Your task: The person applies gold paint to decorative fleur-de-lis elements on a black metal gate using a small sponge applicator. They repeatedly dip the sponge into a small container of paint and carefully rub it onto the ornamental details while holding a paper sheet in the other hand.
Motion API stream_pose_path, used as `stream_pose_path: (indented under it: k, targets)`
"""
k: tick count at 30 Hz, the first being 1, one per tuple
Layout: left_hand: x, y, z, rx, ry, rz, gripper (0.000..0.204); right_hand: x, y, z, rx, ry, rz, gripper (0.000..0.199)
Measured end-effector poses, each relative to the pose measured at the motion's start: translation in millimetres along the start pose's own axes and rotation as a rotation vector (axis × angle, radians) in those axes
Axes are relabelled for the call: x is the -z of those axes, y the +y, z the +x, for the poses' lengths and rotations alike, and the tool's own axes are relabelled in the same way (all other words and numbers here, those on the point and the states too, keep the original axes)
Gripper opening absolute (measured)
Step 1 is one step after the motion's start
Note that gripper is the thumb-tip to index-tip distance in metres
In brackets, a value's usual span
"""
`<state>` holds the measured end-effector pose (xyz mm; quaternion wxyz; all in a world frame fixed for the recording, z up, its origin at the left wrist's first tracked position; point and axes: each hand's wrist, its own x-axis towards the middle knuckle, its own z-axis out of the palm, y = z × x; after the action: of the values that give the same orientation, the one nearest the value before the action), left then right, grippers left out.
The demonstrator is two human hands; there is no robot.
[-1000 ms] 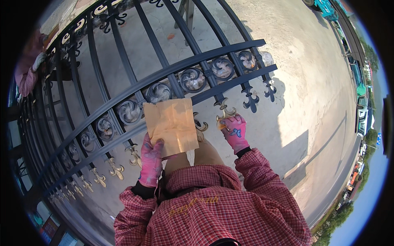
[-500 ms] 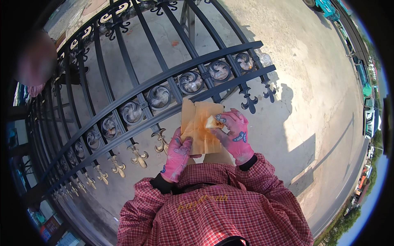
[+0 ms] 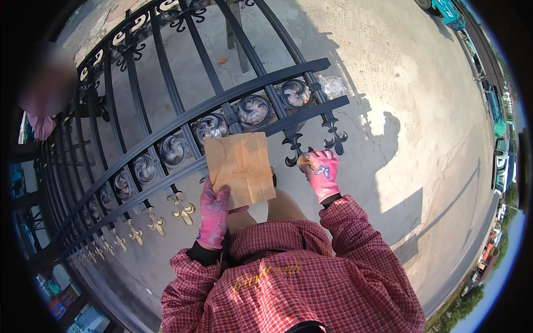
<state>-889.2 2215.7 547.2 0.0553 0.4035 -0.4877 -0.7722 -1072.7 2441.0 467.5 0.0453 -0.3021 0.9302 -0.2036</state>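
My left hand (image 3: 213, 219), in a pink patterned glove, grips the lower left edge of a creased brown cardboard sheet (image 3: 240, 166). My right hand (image 3: 323, 173), gloved alike, is closed with its fingers around a small pale, yellowish sponge-like piece (image 3: 303, 161), mostly hidden by them. That piece is at a dark fleur-de-lis finial (image 3: 292, 151) on the black metal fence panel (image 3: 183, 119); whether it touches is hard to see. Left of the cardboard, several finials such as this one (image 3: 182, 210) are gold. Another dark finial (image 3: 335, 136) stands farther right.
The panel, with round scroll ornaments (image 3: 253, 111), stretches across from the left above concrete ground (image 3: 355, 205). A support leg (image 3: 236, 44) shows beneath it. Another person (image 3: 41, 125) is at the far left. Parked vehicles (image 3: 499, 161) line the road at right.
My right hand has left the cardboard and moved right to a dark finial with the sponge-like piece. My left hand has shifted left with the cardboard. The view has turned slightly right.
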Motion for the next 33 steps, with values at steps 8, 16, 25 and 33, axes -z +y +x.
stream_pose_path:
  k: [8, 16, 25, 33]
  targets:
    - [-7, 3, 2, 0.024, 0.087, -0.066, 0.046, 8, 10, -17, 0.062, -0.05, 0.053, 0.017]
    - [-2, 11, 5, 0.056, 0.096, -0.067, 0.043, 12, 34, 13, 0.098, -0.025, -0.083, 0.02]
    - [24, 6, 2, 0.022, 0.082, -0.078, 0.045, 4, 26, 29, 0.277, -0.017, -0.112, 0.015]
    - [32, 10, -2, 0.054, 0.086, -0.091, 0.044, -3, 12, 27, 0.306, -0.064, -0.074, 0.018]
